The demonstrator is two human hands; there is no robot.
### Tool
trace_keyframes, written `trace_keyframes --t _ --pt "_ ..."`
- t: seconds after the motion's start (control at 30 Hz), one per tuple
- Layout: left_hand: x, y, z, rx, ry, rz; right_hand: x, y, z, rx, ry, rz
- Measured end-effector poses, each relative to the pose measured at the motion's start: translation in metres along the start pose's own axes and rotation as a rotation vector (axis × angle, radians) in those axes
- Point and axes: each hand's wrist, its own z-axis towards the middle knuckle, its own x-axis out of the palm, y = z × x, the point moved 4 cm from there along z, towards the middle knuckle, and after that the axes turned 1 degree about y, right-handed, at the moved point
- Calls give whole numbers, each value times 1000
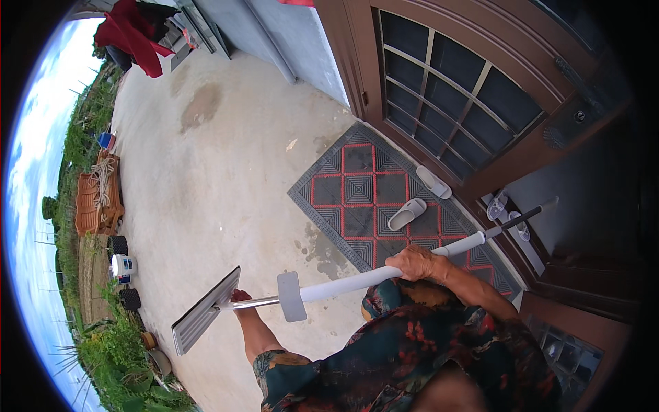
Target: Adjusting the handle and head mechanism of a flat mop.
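Note:
My right hand (416,261) grips the thick white sleeve of a long flat mop's handle (345,286). Near the mop head, my left hand (241,296) is closed around the thin metal pole, which partly hides it. The rectangular mop head (206,311) is held up and tilted at the lower left, its ribbed grey face showing. A rounded grey plastic plate (292,296) sits on the pole between my hands. The handle's dark far end extends right, over the doorway. Below my hands shows the dark floral clothing that I wear.
A black and red doormat (359,188) bears a pair of grey slippers (407,214). More footwear (497,205) lies at the doorway by a brown door (466,180) with glass panes. Across the concrete floor (206,195) stand a wooden bench (92,201), a white bucket (124,264) and plants.

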Motion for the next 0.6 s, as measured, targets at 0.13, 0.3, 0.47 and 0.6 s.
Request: trace_keyframes --t 0.13,0.3,0.47,0.6 --pt "54 78 -8 160 -149 40 7 -22 -13 37 3 -108" --pt "48 43 -24 73 -483 121 5 -12 -4 47 14 -80" --pt "66 68 -43 23 -603 -96 13 -22 -5 106 16 -81" --pt "68 81 -57 -7 -611 -37 14 -21 -6 92 -1 -66"
